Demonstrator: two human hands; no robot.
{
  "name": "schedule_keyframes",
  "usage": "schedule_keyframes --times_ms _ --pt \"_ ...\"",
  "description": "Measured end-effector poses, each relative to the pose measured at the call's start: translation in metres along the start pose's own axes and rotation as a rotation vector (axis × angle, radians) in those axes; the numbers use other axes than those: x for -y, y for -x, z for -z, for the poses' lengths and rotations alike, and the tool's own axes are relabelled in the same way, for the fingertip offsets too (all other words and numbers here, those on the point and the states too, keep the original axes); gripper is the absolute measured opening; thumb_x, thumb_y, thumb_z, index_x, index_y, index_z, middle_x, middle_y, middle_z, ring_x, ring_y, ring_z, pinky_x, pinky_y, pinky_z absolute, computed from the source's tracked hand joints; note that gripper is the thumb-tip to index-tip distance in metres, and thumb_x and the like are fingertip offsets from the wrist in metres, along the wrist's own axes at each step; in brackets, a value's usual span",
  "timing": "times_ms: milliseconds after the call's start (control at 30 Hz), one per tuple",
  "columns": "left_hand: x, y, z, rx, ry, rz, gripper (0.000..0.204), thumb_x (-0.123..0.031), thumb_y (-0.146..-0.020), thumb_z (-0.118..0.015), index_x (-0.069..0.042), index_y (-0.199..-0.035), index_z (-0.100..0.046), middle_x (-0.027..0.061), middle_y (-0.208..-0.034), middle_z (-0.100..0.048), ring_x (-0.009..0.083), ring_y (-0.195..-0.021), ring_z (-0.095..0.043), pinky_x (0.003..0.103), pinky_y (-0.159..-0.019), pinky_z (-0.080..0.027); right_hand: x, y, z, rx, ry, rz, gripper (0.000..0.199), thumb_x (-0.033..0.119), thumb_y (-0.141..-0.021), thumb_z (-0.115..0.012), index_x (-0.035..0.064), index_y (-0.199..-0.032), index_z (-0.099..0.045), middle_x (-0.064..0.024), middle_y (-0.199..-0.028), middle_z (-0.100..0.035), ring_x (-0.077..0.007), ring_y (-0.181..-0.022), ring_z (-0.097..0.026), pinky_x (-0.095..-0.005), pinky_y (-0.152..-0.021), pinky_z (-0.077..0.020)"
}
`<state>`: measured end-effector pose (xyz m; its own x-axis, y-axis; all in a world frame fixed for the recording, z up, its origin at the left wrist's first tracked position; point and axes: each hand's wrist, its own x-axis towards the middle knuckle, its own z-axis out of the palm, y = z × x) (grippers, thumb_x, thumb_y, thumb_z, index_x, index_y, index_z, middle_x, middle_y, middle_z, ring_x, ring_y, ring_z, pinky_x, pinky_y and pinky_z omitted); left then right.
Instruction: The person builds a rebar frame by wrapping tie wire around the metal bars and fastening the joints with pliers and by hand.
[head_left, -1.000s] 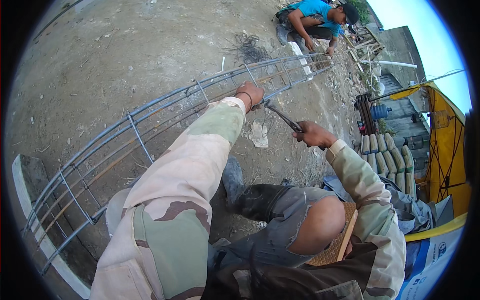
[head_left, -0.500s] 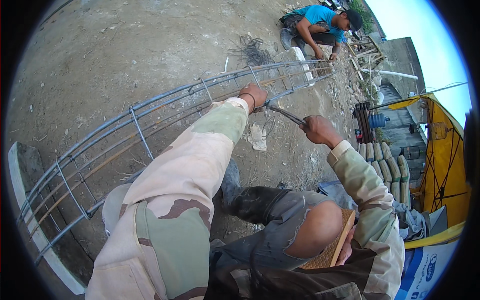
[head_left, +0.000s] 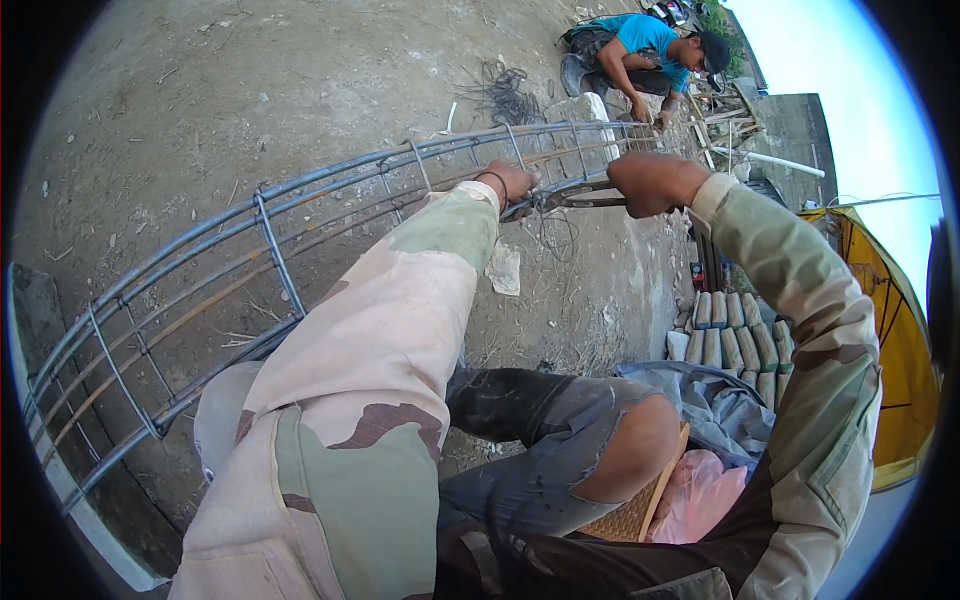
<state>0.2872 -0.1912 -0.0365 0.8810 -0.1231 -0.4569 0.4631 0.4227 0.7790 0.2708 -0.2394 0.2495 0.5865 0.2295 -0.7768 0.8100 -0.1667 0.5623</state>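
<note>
The left hand (head_left: 512, 182) is closed on a bar of the long rebar cage (head_left: 270, 250), which lies on the dirt ground (head_left: 250, 80) and runs from the lower left edge of the view up toward its top right. The right hand (head_left: 650, 183) is wrapped tight round the handles of a pair of pincers (head_left: 570, 198), whose head meets the cage just beside the left hand, where thin tie wire (head_left: 552, 232) dangles (loose ends, hard to trace). At the cage's far end another person (head_left: 645, 55) in a blue shirt crouches, hands on the bars. Grey blocks (head_left: 735, 330) are stacked near the right edge.
</note>
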Motion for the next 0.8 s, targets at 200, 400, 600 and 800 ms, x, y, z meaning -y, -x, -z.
schedule_keyframes --times_ms 200,400,600,800 --pt "-0.013 0.019 0.005 0.043 -0.600 -0.135 0.067 -0.059 -0.095 -0.051 -0.001 -0.127 -0.065 0.0217 -0.132 -0.063 0.0352 -0.123 -0.060 0.041 -0.106 -0.044 0.004 -0.019 0.066 0.356 -0.024 -0.039 0.018 0.007 -0.074 -0.068 -0.0093 -0.072 -0.060 -0.0130 -0.062 -0.063 -0.0236 -0.051 -0.064 -0.0377 -0.041 -0.0488" --pt "-0.027 0.038 0.001 -0.021 -0.528 -0.043 0.065 -0.053 -0.093 -0.049 -0.001 -0.128 -0.064 0.0218 -0.136 -0.060 0.0343 -0.126 -0.058 0.040 -0.107 -0.045 -0.004 -0.004 0.015 0.273 -0.418 -0.094 0.017 0.006 -0.074 -0.069 -0.0083 -0.079 -0.062 -0.0119 -0.063 -0.062 -0.0211 -0.050 -0.062 -0.0364 -0.043 -0.0468" --pt "-0.027 0.044 -0.010 -0.314 -0.577 -0.152 0.056 -0.044 -0.091 -0.067 0.007 -0.116 -0.068 0.0246 -0.113 -0.071 0.0334 -0.103 -0.071 0.040 -0.086 -0.057 0.048 0.022 -0.124 -0.238 -0.862 -0.212 0.021 0.009 -0.076 -0.072 -0.0045 -0.087 -0.060 -0.0157 -0.069 -0.064 -0.0237 -0.051 -0.064 -0.0369 -0.044 -0.0507" --pt "-0.026 0.040 -0.007 -0.179 -0.389 -0.026 0.051 -0.041 -0.091 -0.066 0.005 -0.114 -0.067 0.0192 -0.104 -0.068 0.0304 -0.091 -0.067 0.038 -0.077 -0.053 0.116 0.009 -0.177 -0.273 -1.575 -0.280 0.022 0.007 -0.076 -0.071 -0.0037 -0.087 -0.056 -0.0109 -0.067 -0.062 -0.0190 -0.050 -0.060 -0.0346 -0.044 -0.0459"
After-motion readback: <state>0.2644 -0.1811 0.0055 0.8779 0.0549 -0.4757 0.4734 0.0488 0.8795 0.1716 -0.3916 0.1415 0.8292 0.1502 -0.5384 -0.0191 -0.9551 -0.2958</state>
